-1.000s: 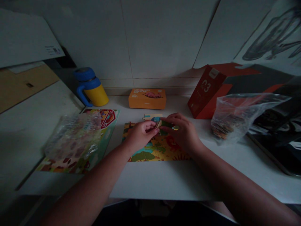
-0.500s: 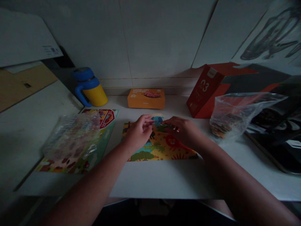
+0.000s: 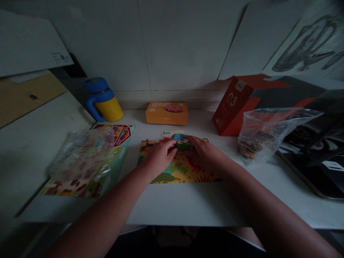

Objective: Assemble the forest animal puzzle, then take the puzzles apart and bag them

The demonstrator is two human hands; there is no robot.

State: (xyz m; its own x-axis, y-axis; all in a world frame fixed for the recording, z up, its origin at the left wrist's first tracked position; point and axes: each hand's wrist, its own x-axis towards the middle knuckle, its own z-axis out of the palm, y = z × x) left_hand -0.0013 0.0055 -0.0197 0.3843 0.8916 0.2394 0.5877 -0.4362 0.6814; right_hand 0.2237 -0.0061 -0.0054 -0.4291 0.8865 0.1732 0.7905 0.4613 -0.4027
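Well, across the bench [image 3: 172, 208], the jigsaw puzzle [image 3: 180, 172] lies right in front of me. My left grip [image 3: 158, 157] and right grip [image 3: 205, 154] come in low from either side, flanking a green piece [image 3: 185, 146] as if steadying it; I can't tell whether either is closed on it.

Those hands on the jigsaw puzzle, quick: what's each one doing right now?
Left hand: fingers curled against a green puzzle piece; cannot tell if gripping it.
Right hand: fingers down on that piece's right side; cannot tell if holding it.

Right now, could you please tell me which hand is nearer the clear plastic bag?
Right. The right hand lies left of the clear plastic bag; the left hand lies farther left.
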